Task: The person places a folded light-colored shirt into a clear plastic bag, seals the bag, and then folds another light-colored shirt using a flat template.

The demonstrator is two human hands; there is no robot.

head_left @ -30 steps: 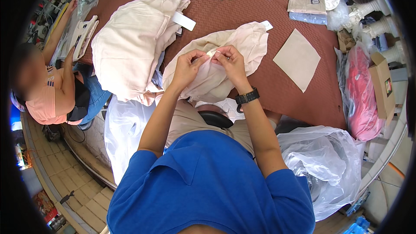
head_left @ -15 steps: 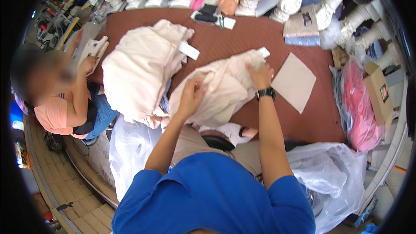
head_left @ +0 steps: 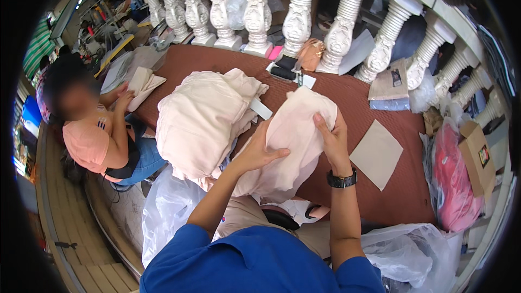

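A pale beige cloth [head_left: 296,125], loosely bunched, is raised off the table between my two hands, its lower part hanging toward my lap. My right hand [head_left: 334,138], with a dark watch at the wrist, grips its right edge, thumb on top. At the left side of the cloth, my left hand [head_left: 259,154] holds it with the thumb laid across the front; its other fingers are partly hidden. A large heap of the same beige cloth [head_left: 203,116] lies to the left, with a white tag [head_left: 261,109] at its edge. Right of my hands, a flat beige square [head_left: 377,154] rests on the table.
A brown quilted cover [head_left: 374,206] spans the table. White balusters [head_left: 258,16] line the far side. At left, a seated person [head_left: 100,141] handles folded beige cloth [head_left: 144,87]. Clear plastic bags [head_left: 412,252], a pink bagged bundle [head_left: 456,176] and an open carton [head_left: 477,157] stand right.
My hands have lifted the beige cloth from the table and gathered it upright between them. The view has shifted, and the seated person's hands have moved on their folded cloth.
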